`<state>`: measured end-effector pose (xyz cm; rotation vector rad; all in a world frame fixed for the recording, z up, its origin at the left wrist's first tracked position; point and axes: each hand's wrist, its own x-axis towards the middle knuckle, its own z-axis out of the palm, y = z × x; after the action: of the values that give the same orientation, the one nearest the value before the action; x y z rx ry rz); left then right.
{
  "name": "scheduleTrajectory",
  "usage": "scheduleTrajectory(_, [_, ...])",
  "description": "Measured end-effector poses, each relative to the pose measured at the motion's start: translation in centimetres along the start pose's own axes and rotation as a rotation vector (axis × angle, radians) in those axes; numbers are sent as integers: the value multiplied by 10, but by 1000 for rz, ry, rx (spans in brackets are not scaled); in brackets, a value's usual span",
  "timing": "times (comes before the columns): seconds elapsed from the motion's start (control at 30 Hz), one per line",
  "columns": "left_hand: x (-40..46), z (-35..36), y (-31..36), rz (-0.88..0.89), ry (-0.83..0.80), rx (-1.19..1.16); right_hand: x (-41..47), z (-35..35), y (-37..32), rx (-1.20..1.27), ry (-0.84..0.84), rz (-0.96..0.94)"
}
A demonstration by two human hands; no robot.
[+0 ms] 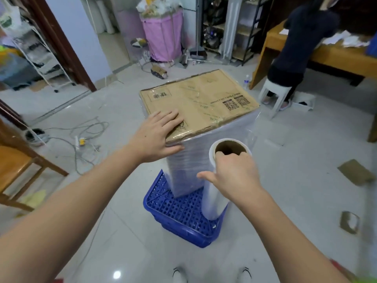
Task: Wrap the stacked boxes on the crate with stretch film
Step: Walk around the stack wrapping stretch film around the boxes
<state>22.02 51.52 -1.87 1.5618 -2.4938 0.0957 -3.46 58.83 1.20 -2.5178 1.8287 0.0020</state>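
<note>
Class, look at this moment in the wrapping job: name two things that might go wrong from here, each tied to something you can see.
1. The stacked boxes stand tall on the blue crate, near its far side; a pull on the film might tip them, with only the left hand pressing flat on top.
2. The right hand holds the film roll just by fingers hooked in its core, so it may slip and drop.
</note>
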Motion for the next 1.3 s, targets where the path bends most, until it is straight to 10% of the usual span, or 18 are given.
scheduleTrajectory(0.7, [11,6,32,-123,-30,70,-53,3,7,44,143,-338])
scheduleTrajectory(0.97, [7,7,49,-152,19,102,-55,0,-7,72,-55,-574])
scheduleTrajectory(1.3, [1,10,49,-145,64,100,-58,6,-36,5,102,-385])
